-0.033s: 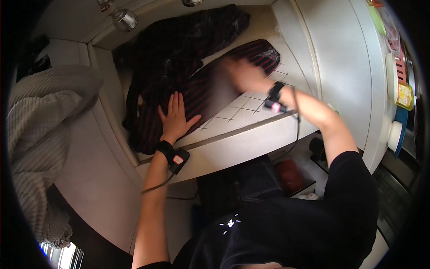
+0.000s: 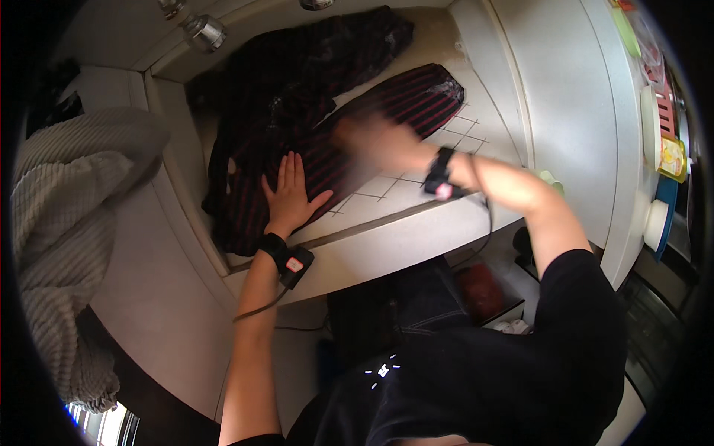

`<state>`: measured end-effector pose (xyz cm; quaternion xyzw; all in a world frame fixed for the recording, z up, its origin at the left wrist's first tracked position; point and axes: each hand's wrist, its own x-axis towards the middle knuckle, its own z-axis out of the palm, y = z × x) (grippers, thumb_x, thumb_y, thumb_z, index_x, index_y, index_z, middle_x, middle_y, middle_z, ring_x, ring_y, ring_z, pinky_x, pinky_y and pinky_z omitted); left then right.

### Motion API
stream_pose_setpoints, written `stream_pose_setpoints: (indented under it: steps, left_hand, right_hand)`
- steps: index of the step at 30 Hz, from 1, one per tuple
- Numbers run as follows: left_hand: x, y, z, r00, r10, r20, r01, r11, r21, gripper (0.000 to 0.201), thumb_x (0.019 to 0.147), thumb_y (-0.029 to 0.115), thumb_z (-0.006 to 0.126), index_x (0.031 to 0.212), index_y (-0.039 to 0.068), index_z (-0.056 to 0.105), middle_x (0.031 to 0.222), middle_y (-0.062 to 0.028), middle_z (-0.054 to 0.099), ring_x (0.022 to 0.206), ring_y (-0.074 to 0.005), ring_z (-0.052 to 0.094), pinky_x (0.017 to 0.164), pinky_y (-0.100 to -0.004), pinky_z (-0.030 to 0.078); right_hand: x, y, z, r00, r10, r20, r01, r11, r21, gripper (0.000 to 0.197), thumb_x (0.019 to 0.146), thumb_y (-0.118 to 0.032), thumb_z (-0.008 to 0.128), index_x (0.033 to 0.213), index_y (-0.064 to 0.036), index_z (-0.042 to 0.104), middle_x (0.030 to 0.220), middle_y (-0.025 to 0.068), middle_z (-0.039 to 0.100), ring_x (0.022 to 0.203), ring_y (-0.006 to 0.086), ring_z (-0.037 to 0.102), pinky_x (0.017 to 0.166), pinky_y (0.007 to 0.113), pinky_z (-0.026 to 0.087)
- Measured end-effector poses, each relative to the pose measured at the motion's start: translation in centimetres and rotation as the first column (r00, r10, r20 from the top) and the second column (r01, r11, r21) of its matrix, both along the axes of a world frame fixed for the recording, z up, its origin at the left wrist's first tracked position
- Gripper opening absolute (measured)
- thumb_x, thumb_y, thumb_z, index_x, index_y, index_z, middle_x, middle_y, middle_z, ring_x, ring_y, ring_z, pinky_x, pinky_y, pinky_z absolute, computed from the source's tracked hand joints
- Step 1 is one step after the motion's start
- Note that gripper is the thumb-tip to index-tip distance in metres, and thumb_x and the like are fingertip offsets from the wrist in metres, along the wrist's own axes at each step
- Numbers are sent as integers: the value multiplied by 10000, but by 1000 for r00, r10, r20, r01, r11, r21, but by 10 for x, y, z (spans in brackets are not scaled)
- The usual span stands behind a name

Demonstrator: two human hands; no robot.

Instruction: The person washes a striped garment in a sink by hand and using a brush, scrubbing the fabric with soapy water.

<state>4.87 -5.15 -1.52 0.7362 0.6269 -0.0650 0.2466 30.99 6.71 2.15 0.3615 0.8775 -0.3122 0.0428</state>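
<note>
From where I stood, the work looked to be somewhere in its middle; the dark, red-striped garment (image 2: 297,160) was already laid in the white basin (image 2: 387,239), one long part of it stretched out toward the right and the rest bunched along the far side; whitish patches showed at the tip of the long part and in the bunched folds, perhaps suds, though I could not be sure; to my mind that meant the handling was not finished, and the bunched portion, with neither hand on it, seemed the likelier part left over, but how much had been done I could not tell. The garment lay directly under the left hand (image 2: 291,197), which was flat and wide, palm down, fingers spread on the cloth near its close edge; the right hand (image 2: 379,141) was over the middle of the long part, so blurred that I could not tell whether it was spread, curled or gripping, nor whether it quite touched the stripes; beyond the close edge the grid-lined floor (image 2: 383,186) of the basin showed bare; a metal tap (image 2: 204,33) stood at the far left, and a grey ribbed cloth (image 2: 82,178) lay outside the basin, well apart from both hands.
</note>
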Motion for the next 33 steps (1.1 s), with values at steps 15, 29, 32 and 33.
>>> stream_pose_setpoints:
  steps: [15,29,32,33]
  left_hand:
    - [0,2,6,1000,19,16,-18,999,-51,1094,827,712,557,1550,9,131,1628,-147,138,1507,-276,121,1108,-697,104]
    - [-1,0,3,1000,-2,-14,2,1000,-12,1090,822,704,571,1549,17,139,1626,-147,149,1502,-283,140,1109,-692,112]
    - [0,1,5,1000,13,-4,-13,1000,-18,1093,819,706,575,1549,19,140,1626,-149,148,1503,-286,137,1112,-691,102]
    - [0,2,6,1000,22,9,-22,1000,-12,1094,817,718,566,1545,13,154,1622,-151,160,1504,-279,134,1116,-689,101]
  right_hand:
    - [103,77,-10,831,-499,248,455,864,213,575,911,-187,497,1464,-162,339,1200,297,558,985,468,625,786,573,533]
    - [175,117,-32,534,-588,607,429,807,405,617,927,-270,516,1505,-239,301,1308,289,485,1051,440,616,861,526,527]
    - [143,101,-24,754,-527,393,378,836,397,538,940,-285,527,1455,-232,382,1276,248,534,1046,422,614,830,523,537]
    - [104,90,-22,854,-486,188,425,858,288,485,936,-267,535,1408,-215,436,1247,243,559,1014,427,619,778,520,547]
